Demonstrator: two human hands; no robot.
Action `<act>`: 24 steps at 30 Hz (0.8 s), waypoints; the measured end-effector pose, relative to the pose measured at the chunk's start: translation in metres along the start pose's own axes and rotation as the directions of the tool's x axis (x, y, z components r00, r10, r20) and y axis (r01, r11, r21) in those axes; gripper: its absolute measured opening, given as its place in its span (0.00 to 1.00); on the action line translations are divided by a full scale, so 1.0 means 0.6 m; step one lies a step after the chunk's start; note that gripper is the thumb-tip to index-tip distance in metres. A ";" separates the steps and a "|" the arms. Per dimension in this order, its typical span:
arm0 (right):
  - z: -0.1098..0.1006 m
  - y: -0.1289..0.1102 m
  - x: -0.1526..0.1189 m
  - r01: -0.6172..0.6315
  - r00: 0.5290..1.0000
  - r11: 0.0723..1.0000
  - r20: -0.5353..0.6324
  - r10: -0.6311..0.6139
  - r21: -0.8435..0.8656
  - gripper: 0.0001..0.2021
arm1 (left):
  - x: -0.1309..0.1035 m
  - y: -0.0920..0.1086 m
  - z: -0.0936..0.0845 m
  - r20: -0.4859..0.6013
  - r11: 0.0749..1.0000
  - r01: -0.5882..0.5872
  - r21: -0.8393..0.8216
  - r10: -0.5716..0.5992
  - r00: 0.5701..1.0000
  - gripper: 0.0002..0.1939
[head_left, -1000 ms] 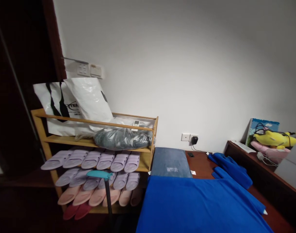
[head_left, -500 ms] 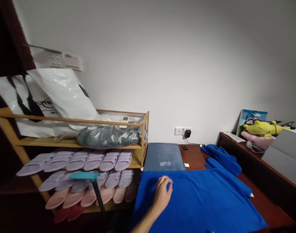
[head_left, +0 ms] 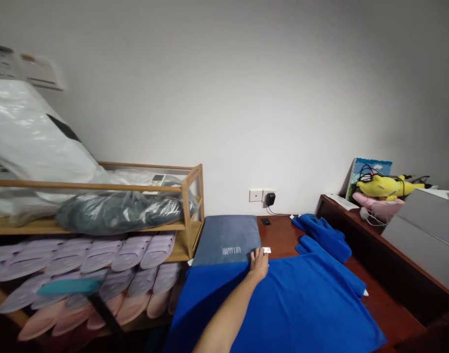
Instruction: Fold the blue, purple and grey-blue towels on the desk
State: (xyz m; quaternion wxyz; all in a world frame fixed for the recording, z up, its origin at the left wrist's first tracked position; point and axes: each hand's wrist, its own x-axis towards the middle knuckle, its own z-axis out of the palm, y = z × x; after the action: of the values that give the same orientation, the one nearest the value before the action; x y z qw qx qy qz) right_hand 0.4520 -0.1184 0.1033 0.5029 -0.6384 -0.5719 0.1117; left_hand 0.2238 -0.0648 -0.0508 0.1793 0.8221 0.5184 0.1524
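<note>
My left hand (head_left: 259,264) reaches in from the bottom, fingers bent and held together. Its fingertips touch the right edge of a grey-blue cloth item (head_left: 230,238) lettered "HAPPY LIFE", beside a small white tag (head_left: 266,250). What lies between the fingers is hidden. A large blue cloth (head_left: 294,304) is spread flat under the wrist and overlaps the front of the grey-blue item. More blue cloth (head_left: 325,238) lies bunched behind it, to the right. My right hand is not in view.
On the left stands a wooden rack (head_left: 193,211) with slippers, a white bag and a plastic-wrapped dark bundle. A teal-topped object (head_left: 70,286) is in front of it. At the right, a raised ledge (head_left: 357,220) bears a yellow toy and a grey box. A black plug (head_left: 270,198) is in the wall.
My left hand has moved forward from above the blue cloth to the grey-blue item's edge, and its fingers now touch there. The view has shifted right, so the rack appears further left.
</note>
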 end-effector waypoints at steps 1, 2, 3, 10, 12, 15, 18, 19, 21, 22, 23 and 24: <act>-0.002 0.002 0.002 0.041 0.999 0.999 -0.016 -0.041 -0.036 0.18 | 0.003 0.001 0.003 0.003 1.000 0.008 -0.008 -0.008 1.000 0.16; -0.004 0.002 0.003 0.088 0.995 0.993 -0.038 -0.092 -0.080 0.18 | 0.006 0.003 0.004 0.005 1.000 0.014 -0.020 -0.014 1.000 0.16; -0.006 0.001 0.004 0.129 0.989 0.984 -0.060 -0.137 -0.121 0.18 | 0.008 0.004 0.004 0.007 0.999 0.018 -0.037 -0.018 1.000 0.16; -0.005 -0.025 -0.007 0.135 0.976 0.983 -0.158 -0.153 -0.123 0.20 | 0.023 0.015 -0.033 0.155 0.956 0.069 -0.287 -0.025 0.988 0.17; -0.001 -0.021 -0.038 0.028 0.982 0.998 -0.183 -0.038 -0.054 0.21 | 0.024 0.018 -0.055 0.188 0.922 0.079 -0.378 -0.008 0.982 0.17; 0.002 -0.005 -0.123 -0.143 0.964 0.989 -0.220 0.150 0.048 0.19 | 0.014 0.022 -0.090 0.196 0.852 0.084 -0.517 0.022 0.980 0.17; -0.008 0.005 -0.237 -0.210 0.946 0.975 -0.235 0.222 0.075 0.19 | -0.017 0.023 -0.128 0.178 0.757 0.085 -0.648 0.042 0.983 0.15; -0.014 0.005 -0.277 -0.225 0.940 0.971 -0.244 0.239 0.083 0.19 | -0.031 0.022 -0.141 0.173 0.721 0.084 -0.688 0.051 0.984 0.14; -0.031 0.003 -0.354 -0.253 0.927 0.963 -0.261 0.269 0.096 0.18 | -0.063 0.018 -0.169 0.173 0.645 0.082 -0.760 0.078 0.982 0.15; -0.040 0.002 -0.388 -0.266 0.920 0.959 -0.271 0.284 0.102 0.17 | -0.080 0.015 -0.183 0.177 0.607 0.081 -0.791 0.100 0.979 0.16; -0.049 0.000 -0.418 -0.277 0.913 0.955 -0.282 0.295 0.104 0.16 | -0.096 0.012 -0.198 0.184 0.572 0.079 -0.817 0.128 0.975 0.17; -0.058 -0.001 -0.443 -0.290 0.903 0.950 -0.295 0.311 0.113 0.16 | -0.112 0.008 -0.212 0.193 0.541 0.078 -0.838 0.159 0.968 0.17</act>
State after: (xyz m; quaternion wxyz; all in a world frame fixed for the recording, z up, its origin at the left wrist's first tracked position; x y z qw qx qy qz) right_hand 0.3911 -0.3602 0.0049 0.5841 -0.7113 -0.3767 0.1054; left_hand 0.1443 -0.1102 0.0603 0.6101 0.6594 0.3361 0.2828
